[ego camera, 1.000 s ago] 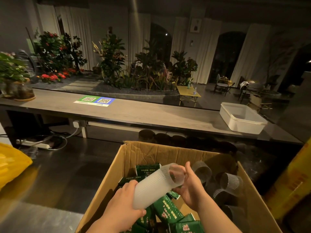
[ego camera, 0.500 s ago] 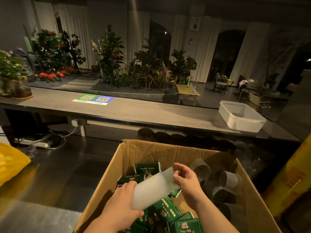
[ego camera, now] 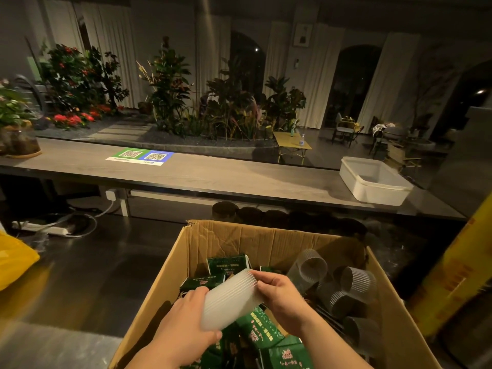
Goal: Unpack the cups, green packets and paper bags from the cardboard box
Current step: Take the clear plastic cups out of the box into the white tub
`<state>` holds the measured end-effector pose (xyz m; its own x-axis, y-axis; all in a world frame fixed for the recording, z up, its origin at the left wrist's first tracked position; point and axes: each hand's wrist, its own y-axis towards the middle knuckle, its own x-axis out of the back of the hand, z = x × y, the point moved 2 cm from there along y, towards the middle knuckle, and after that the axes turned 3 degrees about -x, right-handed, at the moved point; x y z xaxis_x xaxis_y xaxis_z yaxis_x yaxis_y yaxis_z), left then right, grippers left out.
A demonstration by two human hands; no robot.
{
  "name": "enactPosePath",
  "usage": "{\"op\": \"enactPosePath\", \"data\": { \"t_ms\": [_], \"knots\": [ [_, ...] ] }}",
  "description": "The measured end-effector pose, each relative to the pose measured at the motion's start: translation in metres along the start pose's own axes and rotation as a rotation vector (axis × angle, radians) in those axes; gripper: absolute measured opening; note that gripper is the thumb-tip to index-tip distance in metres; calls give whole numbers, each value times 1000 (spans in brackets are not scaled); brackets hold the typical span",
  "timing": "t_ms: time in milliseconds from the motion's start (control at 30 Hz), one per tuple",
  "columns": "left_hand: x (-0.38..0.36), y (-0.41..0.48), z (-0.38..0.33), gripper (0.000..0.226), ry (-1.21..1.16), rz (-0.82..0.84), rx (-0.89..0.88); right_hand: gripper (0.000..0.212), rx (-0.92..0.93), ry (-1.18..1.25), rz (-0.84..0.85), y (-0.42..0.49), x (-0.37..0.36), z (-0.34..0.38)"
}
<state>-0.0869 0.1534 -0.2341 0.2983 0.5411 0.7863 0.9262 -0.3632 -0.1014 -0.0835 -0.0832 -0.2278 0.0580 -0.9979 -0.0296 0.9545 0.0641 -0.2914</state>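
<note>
An open cardboard box [ego camera: 229, 241] stands in front of me on a dark counter. Over it I hold a stack of ribbed translucent cups [ego camera: 230, 298], tilted with its mouth end up and to the right. My left hand [ego camera: 183, 326] grips the lower end of the stack. My right hand [ego camera: 282, 295] pinches the rim at the upper end. Green packets [ego camera: 255, 328] lie in the left and middle of the box. Several dark ribbed cups [ego camera: 356, 282] lie on their sides in the right part. No paper bags are visible.
A long grey counter [ego camera: 213, 179] runs across behind the box, with a white plastic tub [ego camera: 372, 182] at its right end and a QR-code sheet [ego camera: 141, 157] left of centre. A yellow bag [ego camera: 13, 259] lies at far left. A yellow carton [ego camera: 458, 272] stands to the right.
The cup stack has sunk a little toward the box. My right hand has shifted from the open mouth to pinching the rim. The view has tilted slightly.
</note>
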Motion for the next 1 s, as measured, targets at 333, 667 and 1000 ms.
{"op": "enactPosePath", "data": {
  "t_ms": [333,667,1000],
  "knots": [
    [0,4,0,79,13,2,-4,67,-72,-196,-542,20,63,0],
    [0,2,-3,77,20,-14,-4,4,146,9,-605,3,52,30],
    [1,-2,-2,76,26,-32,8,28,177,-220,-362,-5,30,24]
  ]
}}
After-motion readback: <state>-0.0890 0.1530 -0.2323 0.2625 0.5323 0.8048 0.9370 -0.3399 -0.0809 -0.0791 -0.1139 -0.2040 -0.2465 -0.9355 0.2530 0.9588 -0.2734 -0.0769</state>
